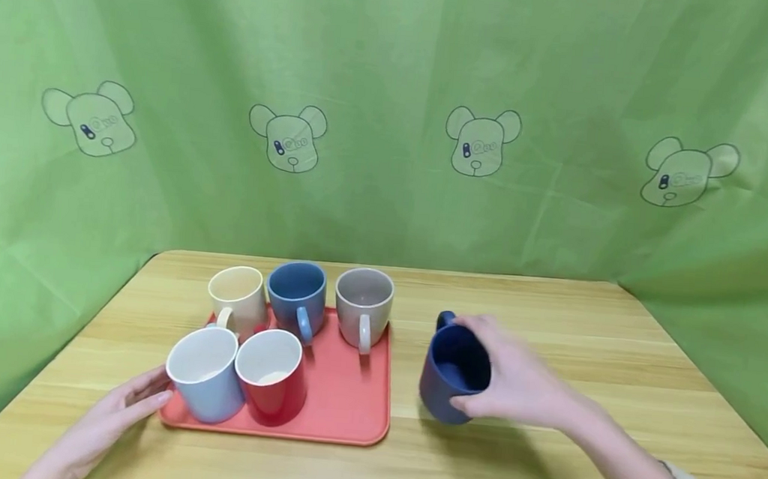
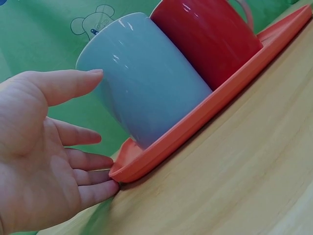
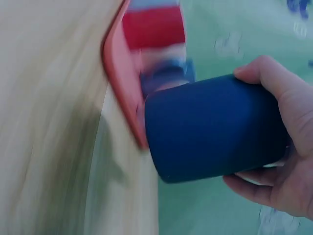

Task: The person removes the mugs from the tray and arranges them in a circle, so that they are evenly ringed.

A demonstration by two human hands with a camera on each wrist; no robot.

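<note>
My right hand [image 1: 518,374] grips a dark navy mug [image 3: 215,129] near its rim, thumb on one side and fingers on the other. Tilted, the mug hangs above the table just right of the red tray [image 1: 344,402], its handle toward the back. At the tray's front left corner, my left hand [image 2: 54,152] touches the edge with nearly straight fingers. Beside that hand stands a light blue mug [image 1: 206,383], white inside, and a red mug [image 1: 274,381] stands next to it. A cream mug [image 1: 239,307], a blue mug [image 1: 295,304] and a grey mug [image 1: 362,313] line the tray's back.
The wooden table [image 1: 541,477] extends in front of the tray and out to the right. Behind it hangs a green curtain [image 1: 373,208] printed with bear heads, which also encloses both sides.
</note>
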